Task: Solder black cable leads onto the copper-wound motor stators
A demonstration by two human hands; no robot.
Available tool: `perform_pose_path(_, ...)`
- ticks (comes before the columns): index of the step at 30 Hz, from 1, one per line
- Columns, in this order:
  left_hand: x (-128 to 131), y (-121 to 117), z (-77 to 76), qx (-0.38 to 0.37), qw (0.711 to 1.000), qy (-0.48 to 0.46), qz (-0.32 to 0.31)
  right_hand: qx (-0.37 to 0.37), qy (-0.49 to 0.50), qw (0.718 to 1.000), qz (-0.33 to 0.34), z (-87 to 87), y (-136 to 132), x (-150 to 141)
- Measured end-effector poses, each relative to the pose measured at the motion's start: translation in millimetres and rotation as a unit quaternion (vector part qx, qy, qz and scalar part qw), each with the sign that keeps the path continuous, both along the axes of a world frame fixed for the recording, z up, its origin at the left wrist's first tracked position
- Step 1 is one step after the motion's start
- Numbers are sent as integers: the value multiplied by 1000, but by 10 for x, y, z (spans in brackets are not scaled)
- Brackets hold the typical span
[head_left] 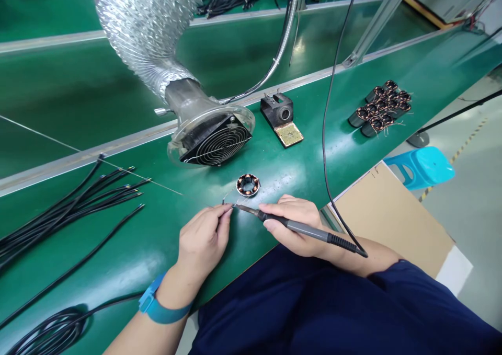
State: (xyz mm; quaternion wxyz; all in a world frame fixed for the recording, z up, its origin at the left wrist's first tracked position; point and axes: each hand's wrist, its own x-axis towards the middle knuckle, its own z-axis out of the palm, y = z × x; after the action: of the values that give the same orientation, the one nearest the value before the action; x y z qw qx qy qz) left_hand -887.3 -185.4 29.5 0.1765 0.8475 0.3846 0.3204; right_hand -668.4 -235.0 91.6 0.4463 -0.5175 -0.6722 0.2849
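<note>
My right hand is closed around a grey soldering iron, its tip pointing left toward my left fingertips. My left hand pinches a thin wire at the iron's tip; a blue wrist strap circles that wrist. Just beyond the tip a small round stator with copper windings lies flat on the green bench. The iron's black cord rises up and away from my right wrist.
A fume extractor fan on a silver flexible duct faces the work spot. A black iron stand with sponge sits behind. Several wound stators lie at right, black cables at left. A cardboard box and blue stool stand beside the bench.
</note>
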Motion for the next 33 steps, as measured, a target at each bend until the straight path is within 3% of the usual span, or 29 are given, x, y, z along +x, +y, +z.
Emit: perform_pose_path(33, -8, -12, -16, 6, 1000, -3, -11, -21, 22, 1000, 2, -55, -33, -13)
